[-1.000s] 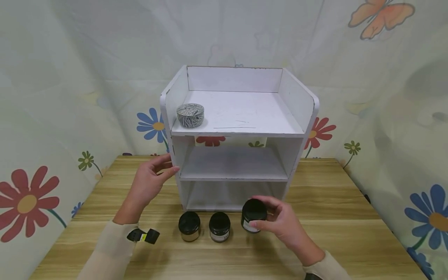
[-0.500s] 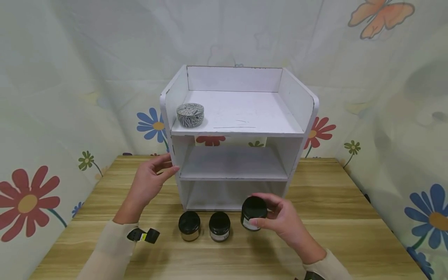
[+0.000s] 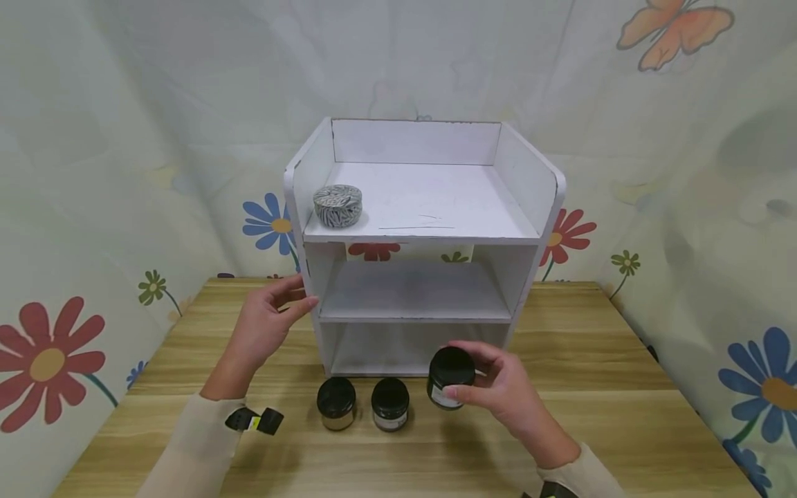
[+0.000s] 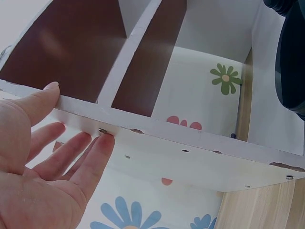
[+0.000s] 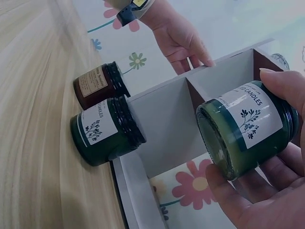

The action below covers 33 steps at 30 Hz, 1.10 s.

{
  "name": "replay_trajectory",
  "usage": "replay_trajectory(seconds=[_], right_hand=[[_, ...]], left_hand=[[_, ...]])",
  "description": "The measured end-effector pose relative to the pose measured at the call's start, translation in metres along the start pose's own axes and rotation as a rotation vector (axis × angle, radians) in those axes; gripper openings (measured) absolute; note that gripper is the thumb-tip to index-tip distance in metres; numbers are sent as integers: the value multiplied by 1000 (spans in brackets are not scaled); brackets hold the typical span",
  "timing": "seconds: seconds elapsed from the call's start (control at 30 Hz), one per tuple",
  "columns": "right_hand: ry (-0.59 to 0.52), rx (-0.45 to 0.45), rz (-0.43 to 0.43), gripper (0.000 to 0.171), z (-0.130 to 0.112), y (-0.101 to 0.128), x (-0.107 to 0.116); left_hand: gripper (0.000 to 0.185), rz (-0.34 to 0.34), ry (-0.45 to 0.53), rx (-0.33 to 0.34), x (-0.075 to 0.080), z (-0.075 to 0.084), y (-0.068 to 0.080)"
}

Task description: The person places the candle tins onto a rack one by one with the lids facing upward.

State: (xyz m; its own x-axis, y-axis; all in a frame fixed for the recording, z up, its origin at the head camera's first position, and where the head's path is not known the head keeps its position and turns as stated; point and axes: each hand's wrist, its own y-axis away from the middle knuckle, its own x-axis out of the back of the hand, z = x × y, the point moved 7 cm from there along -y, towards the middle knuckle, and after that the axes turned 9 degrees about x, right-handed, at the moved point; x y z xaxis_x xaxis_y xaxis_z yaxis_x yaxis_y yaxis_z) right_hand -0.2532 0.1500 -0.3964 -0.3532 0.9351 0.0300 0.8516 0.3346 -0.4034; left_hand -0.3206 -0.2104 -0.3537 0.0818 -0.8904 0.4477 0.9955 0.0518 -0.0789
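Near the lower centre of the head view, the right hand is wrapped around a green candle jar with a black lid, lifted just above the wooden counter in front of a white shelf unit. The left hand, fingers straight and relaxed, rests against the unit's left side panel. Two more dark-lidded jars, a green one and a brown one, stand side by side left of the held jar. A patterned round tin sits on the top shelf, upper left.
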Motion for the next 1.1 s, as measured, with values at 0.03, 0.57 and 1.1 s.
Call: replay_trajectory(seconds=[0.03,0.57,1.1], right_hand=[[2,3,3,61,-1,0,0],[-11,16,9,61,-4,-4,1],[-7,18,10,61,-11,-5,1]], left_hand=[[63,0,-2,2,0,0,0],[61,-4,1,-10,0,2,0],[60,3,-2,-9,0,5,2]])
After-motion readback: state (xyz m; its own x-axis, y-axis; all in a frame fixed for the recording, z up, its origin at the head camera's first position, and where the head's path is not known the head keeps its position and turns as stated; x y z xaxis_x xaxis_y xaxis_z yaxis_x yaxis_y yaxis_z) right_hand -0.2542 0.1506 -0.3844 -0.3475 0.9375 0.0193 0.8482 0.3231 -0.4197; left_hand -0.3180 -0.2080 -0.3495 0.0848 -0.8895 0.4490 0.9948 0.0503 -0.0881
